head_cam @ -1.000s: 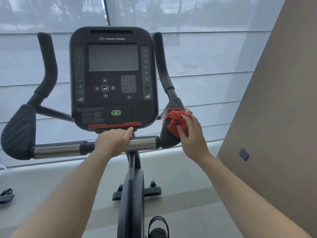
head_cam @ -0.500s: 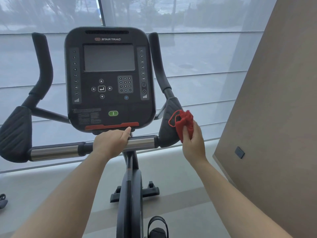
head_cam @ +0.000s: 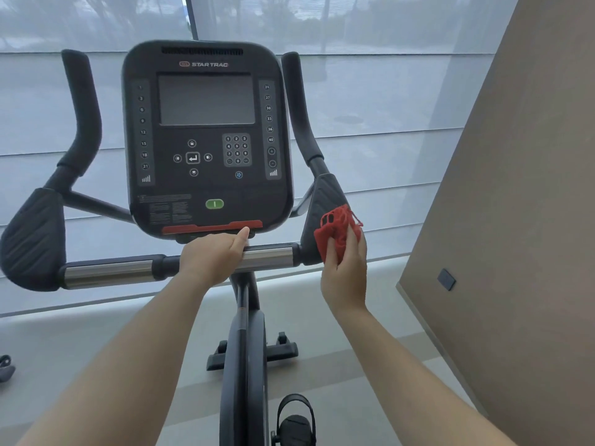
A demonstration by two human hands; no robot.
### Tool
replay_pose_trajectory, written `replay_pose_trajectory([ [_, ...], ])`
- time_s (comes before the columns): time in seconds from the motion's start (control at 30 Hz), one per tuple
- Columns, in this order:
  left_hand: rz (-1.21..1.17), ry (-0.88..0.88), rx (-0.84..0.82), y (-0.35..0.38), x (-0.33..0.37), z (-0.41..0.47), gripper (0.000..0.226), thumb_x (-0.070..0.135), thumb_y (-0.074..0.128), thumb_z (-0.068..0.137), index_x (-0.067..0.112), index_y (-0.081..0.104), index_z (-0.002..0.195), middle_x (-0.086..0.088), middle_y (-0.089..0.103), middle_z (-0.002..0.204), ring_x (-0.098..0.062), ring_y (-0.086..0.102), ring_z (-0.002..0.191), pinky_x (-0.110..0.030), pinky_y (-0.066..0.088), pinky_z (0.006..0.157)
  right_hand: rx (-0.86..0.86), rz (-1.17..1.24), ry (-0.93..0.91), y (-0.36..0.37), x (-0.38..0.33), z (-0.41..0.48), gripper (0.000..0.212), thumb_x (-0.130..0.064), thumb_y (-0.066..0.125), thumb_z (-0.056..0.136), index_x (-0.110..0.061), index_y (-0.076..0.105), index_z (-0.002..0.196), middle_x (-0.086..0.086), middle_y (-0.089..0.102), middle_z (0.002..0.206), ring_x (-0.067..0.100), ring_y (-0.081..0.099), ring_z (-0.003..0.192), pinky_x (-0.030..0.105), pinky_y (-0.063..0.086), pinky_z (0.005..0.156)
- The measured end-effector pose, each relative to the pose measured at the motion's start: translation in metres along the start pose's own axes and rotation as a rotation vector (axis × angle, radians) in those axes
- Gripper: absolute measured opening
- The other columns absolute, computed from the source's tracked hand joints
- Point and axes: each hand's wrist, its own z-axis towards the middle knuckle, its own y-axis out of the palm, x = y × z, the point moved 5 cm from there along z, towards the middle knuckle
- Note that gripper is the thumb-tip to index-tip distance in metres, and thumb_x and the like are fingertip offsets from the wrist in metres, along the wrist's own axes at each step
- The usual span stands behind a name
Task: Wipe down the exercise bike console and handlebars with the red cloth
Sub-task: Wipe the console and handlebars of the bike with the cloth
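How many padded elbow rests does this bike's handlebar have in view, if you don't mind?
2: the left elbow pad at the crossbar's left end, the right elbow pad at its right end, partly behind the red cloth.

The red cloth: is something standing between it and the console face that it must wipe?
Nothing visible blocks it. The red cloth, held in the right hand, is beside the right elbow pad. The console face is uncovered; the left hand grips the crossbar below it.

Two bare forearms, no sleeves, left hand (head_cam: 212,257), right hand (head_cam: 346,272), no rings
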Motion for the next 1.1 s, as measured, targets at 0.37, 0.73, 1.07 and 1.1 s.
replay_pose_trajectory([
  [0.37,0.012,0.025,0.009,-0.002,0.002,-0.003,0.061,0.048,0.008,0.097,0.03,0.066,0.096,0.006,0.067,0.097,-0.019,0.055,0.09,-0.032,0.034,0.069,0.002,-0.068,-0.078,0.003,-0.007,-0.017,0.044,-0.016,0.05,0.094,-0.012,0.042,0.138,0.012,0.024,0.153,0.025,0.024,0.141,0.018,0.022,0.111],
  [0.73,0.028,0.03,0.02,-0.002,0.004,-0.003,0.062,0.048,0.008,0.097,0.029,0.067,0.094,0.006,0.067,0.094,-0.017,0.054,0.084,-0.032,0.036,0.07,-0.078,-0.12,-0.413,-0.026,-0.034,0.03,0.033,-0.013,0.062,0.088,-0.011,0.06,0.121,0.005,0.055,0.129,0.016,0.046,0.125,0.015,0.03,0.106],
  [1.07,0.032,0.068,-0.014,-0.001,0.005,-0.002,0.061,0.047,0.009,0.098,0.024,0.066,0.092,0.005,0.067,0.088,-0.015,0.055,0.081,-0.03,0.033,0.063,-0.459,-0.363,-0.573,0.007,-0.025,0.039,0.027,-0.021,0.056,0.091,-0.02,0.061,0.117,0.002,0.056,0.125,0.017,0.046,0.116,0.019,0.026,0.1],
  [1.1,0.0,0.093,-0.02,-0.002,0.006,-0.001,0.059,0.046,0.01,0.098,0.023,0.065,0.092,0.005,0.067,0.088,-0.014,0.055,0.081,-0.029,0.032,0.062,-0.476,-0.353,-0.581,0.005,-0.022,0.035,0.028,-0.021,0.055,0.091,-0.02,0.06,0.118,0.002,0.055,0.125,0.016,0.046,0.116,0.02,0.027,0.101],
])
